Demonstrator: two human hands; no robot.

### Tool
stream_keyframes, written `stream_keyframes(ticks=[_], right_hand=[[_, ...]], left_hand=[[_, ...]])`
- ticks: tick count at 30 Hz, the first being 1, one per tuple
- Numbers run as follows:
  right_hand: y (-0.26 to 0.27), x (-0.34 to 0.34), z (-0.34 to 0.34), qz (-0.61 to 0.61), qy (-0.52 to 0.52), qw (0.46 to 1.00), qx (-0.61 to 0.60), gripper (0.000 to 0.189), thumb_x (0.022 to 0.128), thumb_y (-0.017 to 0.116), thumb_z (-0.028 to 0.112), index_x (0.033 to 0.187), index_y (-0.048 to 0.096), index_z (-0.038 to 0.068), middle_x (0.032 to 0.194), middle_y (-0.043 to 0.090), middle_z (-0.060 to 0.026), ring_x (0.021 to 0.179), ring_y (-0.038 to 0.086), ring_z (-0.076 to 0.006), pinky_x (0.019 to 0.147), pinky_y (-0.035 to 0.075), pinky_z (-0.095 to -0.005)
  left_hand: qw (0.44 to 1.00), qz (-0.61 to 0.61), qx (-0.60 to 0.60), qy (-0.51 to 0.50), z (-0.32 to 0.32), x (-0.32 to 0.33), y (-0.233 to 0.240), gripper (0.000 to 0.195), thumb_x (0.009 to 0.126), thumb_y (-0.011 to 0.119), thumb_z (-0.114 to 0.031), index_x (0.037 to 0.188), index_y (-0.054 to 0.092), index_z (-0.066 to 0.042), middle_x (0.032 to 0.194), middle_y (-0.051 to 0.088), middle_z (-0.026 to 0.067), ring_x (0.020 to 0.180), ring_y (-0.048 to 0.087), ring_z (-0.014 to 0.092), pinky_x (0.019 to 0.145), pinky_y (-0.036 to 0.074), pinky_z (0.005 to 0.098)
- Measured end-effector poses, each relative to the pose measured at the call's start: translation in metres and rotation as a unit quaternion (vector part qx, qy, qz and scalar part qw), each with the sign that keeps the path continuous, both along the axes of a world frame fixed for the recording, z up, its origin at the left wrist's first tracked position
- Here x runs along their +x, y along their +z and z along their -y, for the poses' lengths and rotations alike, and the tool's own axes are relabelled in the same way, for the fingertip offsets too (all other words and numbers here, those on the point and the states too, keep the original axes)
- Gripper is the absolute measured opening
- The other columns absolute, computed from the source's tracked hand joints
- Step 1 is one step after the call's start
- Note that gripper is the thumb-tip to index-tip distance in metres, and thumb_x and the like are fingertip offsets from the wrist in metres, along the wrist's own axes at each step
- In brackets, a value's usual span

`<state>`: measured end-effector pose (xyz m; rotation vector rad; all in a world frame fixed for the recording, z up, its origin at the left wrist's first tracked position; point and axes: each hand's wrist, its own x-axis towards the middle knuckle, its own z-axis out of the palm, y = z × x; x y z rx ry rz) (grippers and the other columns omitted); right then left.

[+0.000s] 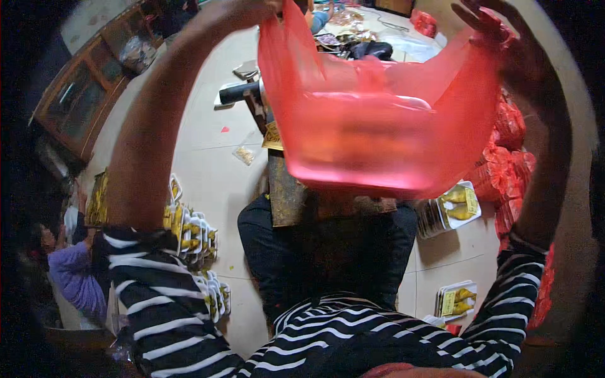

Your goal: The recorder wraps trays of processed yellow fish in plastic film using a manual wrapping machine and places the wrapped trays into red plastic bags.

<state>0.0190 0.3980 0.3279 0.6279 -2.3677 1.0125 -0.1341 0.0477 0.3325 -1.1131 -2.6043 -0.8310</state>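
Raised in front of me is a translucent red plastic bag (378, 156), blurred by motion. White-rimmed trays (373, 101) show through it, with yellowish contents that I cannot make out clearly. At the top edge my left hand (278, 5) grips the bag's left handle, and most of that hand is cut off by the frame. The bag's right handle is bunched in my right hand (494, 30), some of whose fingers are spread. Beneath the bag stands a worn wooden bench (288, 198), between my knees.
Stacked white trays of yellow food stand on the tiled floor at left (191, 234) and right (458, 205). Filled red bags (508, 165) are piled at far right. A person in a purple top (78, 274) is at left, near a wooden cabinet (85, 94). A black cylinder (238, 93) juts beside the bench.
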Motion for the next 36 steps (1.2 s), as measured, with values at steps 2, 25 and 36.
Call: stream_keyframes(ticks=[2, 25, 36], right_hand=[[0.034, 0.020, 0.062, -0.075, 0.183, 0.965, 0.170, 0.025, 0.080, 0.056, 0.005, 0.105, 0.050, 0.003, 0.096, 0.057, -0.0112, 0.087, 0.058, -0.0199, 0.071, 0.049, -0.0301], [-0.139, -0.108, 0.101, 0.415, 0.344, 0.839, -0.073, 0.026, 0.083, 0.055, 0.023, 0.101, 0.048, 0.004, 0.086, 0.051, -0.0004, 0.075, 0.047, -0.0074, 0.067, 0.042, -0.0221], [-0.128, -0.029, 0.118, -0.171, 0.101, 0.948, 0.248, 0.030, 0.066, 0.066, 0.015, 0.091, 0.051, 0.013, 0.089, 0.045, -0.0091, 0.074, 0.054, -0.0232, 0.060, 0.049, -0.0326]], left_hand=[[0.931, -0.313, -0.170, 0.082, -0.008, -0.006, 0.026, 0.018, 0.076, 0.054, -0.023, 0.081, 0.062, -0.008, 0.075, 0.061, 0.0133, 0.069, 0.060, 0.024, 0.060, 0.048, 0.0374], [0.963, -0.249, 0.060, -0.083, -0.053, 0.093, -0.121, 0.016, 0.069, 0.065, -0.015, 0.078, 0.059, -0.004, 0.073, 0.059, 0.0080, 0.060, 0.057, 0.022, 0.054, 0.046, 0.0304], [0.714, 0.587, 0.352, -0.150, -0.038, 0.056, -0.126, 0.011, 0.077, 0.055, -0.010, 0.072, 0.056, -0.001, 0.069, 0.053, 0.0040, 0.061, 0.051, 0.010, 0.055, 0.042, 0.0231]])
